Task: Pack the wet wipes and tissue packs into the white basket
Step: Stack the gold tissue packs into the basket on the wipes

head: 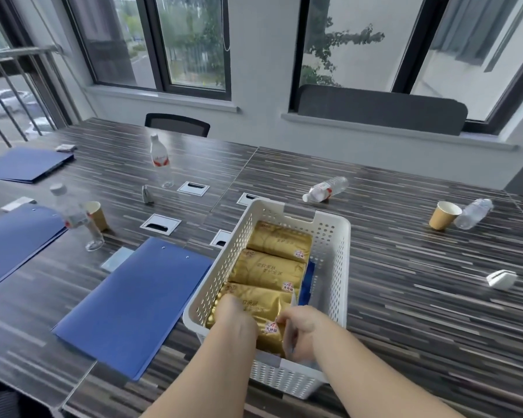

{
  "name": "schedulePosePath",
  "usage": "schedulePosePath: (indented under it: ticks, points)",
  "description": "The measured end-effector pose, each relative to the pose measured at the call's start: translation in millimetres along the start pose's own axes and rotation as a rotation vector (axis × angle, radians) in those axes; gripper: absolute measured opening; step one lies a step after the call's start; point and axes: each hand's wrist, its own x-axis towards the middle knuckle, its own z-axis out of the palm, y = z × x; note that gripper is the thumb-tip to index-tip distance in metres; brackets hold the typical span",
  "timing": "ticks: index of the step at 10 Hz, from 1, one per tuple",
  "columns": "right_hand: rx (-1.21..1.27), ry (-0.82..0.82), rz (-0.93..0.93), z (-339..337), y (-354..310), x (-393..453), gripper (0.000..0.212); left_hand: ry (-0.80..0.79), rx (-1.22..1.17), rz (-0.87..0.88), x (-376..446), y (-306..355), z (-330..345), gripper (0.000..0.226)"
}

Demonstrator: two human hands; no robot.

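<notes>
Gold tissue packs, three in a row along the left side of the white basket (329, 236): far pack (280, 241), middle pack (267, 271), near pack (261, 312), each touching the next. Blue packet (308, 282) wedged upright between the gold row and the right wall, only an edge visible. Basket set on the dark striped tabletop (420, 297), near the front edge.

Both forearms reaching in from below over the near rim. Left hand (236, 324) palm down on the near pack, fingers curled over its left end and mostly hidden; grip pressed onto the pack, though whether closed around it cannot be told. Right hand (299, 330) knuckles up at the pack's right end, fingers bent together and pinching the wrapper beside its red-and-white sticker. Wrists close, nearly touching across the pack.

Left of the basket, just beside it, a blue folder (133, 306) lying flat; two more blue folders (15, 233) (24, 162) further left. Between them, an upright bottle (73, 215) with a paper cup (95, 214) behind it, and another upright bottle (160, 159) further back. Behind the basket, a bottle on its side (326, 188). Well to the right, a brown cup (443, 215) touching a toppled bottle (473, 214), and nearer, a small white object (501, 279). Windows and a chair back beyond the far edge.
</notes>
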Motion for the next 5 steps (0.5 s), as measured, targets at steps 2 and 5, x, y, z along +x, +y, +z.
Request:
schedulePosePath:
  ticks: [2,5]
  points:
    - [-0.086,0.035,-0.009,9,-1,14,0.055,0.03,-0.018,-0.075,12,4,-3,0.031]
    - [-0.075,0.138,-0.076,13,-8,12,0.03,0.092,-0.018,0.081,23,5,-4,0.023]
